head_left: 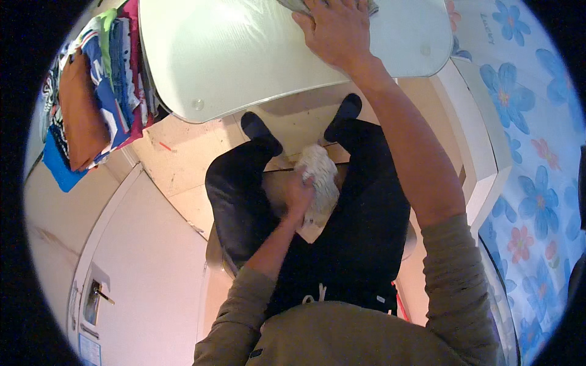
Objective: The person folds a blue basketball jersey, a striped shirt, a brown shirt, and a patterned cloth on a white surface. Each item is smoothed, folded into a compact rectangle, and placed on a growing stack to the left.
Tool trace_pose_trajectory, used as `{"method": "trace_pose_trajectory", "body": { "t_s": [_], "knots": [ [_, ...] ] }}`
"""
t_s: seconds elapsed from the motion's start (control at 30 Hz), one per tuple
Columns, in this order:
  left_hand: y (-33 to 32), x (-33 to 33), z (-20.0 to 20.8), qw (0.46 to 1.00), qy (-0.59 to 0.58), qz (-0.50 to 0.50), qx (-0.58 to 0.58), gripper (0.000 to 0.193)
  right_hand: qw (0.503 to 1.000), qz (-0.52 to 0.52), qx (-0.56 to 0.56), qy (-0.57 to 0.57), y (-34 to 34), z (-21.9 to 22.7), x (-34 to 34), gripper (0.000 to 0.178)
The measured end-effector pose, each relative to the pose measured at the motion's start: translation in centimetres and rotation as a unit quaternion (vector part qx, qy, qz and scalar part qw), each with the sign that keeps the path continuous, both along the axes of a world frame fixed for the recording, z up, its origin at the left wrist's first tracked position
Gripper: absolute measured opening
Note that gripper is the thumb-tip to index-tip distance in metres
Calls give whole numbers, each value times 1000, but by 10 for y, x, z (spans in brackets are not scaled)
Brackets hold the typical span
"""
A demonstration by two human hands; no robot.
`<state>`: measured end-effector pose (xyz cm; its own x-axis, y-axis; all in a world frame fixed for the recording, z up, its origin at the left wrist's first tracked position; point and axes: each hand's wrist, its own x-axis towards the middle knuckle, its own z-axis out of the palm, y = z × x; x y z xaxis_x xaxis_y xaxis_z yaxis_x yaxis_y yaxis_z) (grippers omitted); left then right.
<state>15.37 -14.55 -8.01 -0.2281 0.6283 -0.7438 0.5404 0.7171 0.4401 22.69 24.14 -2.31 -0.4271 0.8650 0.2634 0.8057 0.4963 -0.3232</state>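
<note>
My left hand (299, 192) is between my thighs, its fingers closed on a whitish, rumpled, ribbed-looking cloth (320, 168). The cloth hangs over the front of the seat, and a tan flat end (312, 229) shows below it. Slight blur hides some of the left fingers. My right hand (339, 33) reaches far forward and lies flat, fingers spread, on a grey folded cloth (373, 7) on the glass-topped table (244, 55). Much of that grey cloth is under the hand or cut off by the upper edge.
Folded clothes (85, 116) are stacked high at the left of the table. A white door (146, 256) with a handle stands at lower left. On the right are a white cabinet edge (470, 140) and a blue flowered curtain or wall covering (537, 195). My feet rest under the table.
</note>
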Motion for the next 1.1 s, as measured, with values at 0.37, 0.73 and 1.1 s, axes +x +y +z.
{"method": "trace_pose_trajectory", "body": {
  "t_s": [0.37, 0.73, 1.1],
  "knots": [
    [117, -122, 184, 761, -358, 404, 359, 59, 999, -8, 28, -20, -1, 3, 1, 52],
    [264, -117, 233, 467, -664, 241, 532, 73, 982, -150, 35, -111, 11, -7, 53, 53],
    [263, -134, 54, 823, -241, 375, 353, 7, 974, -211, 86, -20, -35, 6, 99, 63]
  ]
}}
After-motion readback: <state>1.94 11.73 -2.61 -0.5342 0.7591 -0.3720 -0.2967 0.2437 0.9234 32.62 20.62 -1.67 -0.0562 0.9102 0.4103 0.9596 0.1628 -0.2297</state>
